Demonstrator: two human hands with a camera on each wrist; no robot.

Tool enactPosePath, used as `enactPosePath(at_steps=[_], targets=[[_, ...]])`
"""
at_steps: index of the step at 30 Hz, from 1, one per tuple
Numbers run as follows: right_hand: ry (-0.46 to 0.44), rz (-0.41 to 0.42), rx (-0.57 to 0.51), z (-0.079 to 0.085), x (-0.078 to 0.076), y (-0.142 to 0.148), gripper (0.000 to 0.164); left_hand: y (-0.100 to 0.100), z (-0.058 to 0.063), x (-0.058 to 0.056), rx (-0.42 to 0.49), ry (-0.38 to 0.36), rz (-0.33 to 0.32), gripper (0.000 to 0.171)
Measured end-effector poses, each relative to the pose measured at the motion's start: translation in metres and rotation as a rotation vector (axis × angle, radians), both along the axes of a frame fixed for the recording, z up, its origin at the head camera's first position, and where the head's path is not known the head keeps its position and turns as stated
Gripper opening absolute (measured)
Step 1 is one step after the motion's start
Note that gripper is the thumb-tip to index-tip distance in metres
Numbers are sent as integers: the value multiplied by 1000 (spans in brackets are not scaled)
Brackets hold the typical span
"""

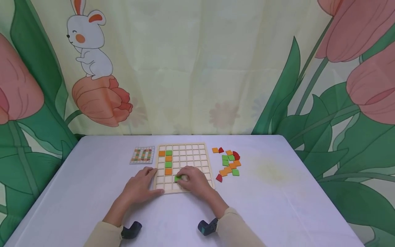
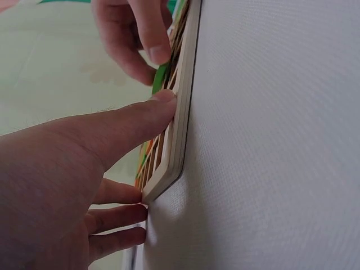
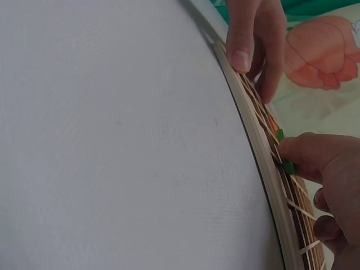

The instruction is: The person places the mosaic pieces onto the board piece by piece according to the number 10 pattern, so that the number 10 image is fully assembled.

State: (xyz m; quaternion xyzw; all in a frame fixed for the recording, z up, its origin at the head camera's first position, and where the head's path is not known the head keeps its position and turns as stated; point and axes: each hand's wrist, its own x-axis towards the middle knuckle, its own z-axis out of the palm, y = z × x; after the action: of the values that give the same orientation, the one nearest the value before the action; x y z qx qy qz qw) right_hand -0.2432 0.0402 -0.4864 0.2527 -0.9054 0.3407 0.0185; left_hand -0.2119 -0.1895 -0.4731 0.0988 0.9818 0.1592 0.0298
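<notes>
A wooden grid board [image 1: 190,146] lies on the table, with orange tiles [image 1: 168,171] and green tiles [image 1: 168,164] set in squares on its left side. My right hand [image 1: 195,181] pinches a green tile [image 3: 288,166] between thumb and fingers, low over the board's front rows. Its fingers partly cover the tile. At the board's front-left corner rests my left hand [image 1: 140,187], the thumb on the front edge and the other fingers along the left edge. In the left wrist view those fingers [image 2: 119,216] look fairly straight against the board's side.
A small pattern card [image 1: 142,155] with a coloured grid lies left of the board. Several loose orange, green and red tiles [image 1: 227,169] are scattered to its right, some of the red ones curved [image 1: 236,155]. A white cloth [image 1: 293,192] covers the table; a printed curtain [image 1: 197,68] hangs behind.
</notes>
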Motion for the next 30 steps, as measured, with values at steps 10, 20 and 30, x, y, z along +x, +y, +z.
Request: enactPosePath(at_steps=[10,20,30], targets=[[11,10,30,0,1,-13,14,-1,0,1,-4,27,-8,87],[45,43,60,2,-4,-24,14,3,3,4,8,23,12,86],[73,65,46,-4,-9,-29,10,4,-1,4,4,24,18,84]])
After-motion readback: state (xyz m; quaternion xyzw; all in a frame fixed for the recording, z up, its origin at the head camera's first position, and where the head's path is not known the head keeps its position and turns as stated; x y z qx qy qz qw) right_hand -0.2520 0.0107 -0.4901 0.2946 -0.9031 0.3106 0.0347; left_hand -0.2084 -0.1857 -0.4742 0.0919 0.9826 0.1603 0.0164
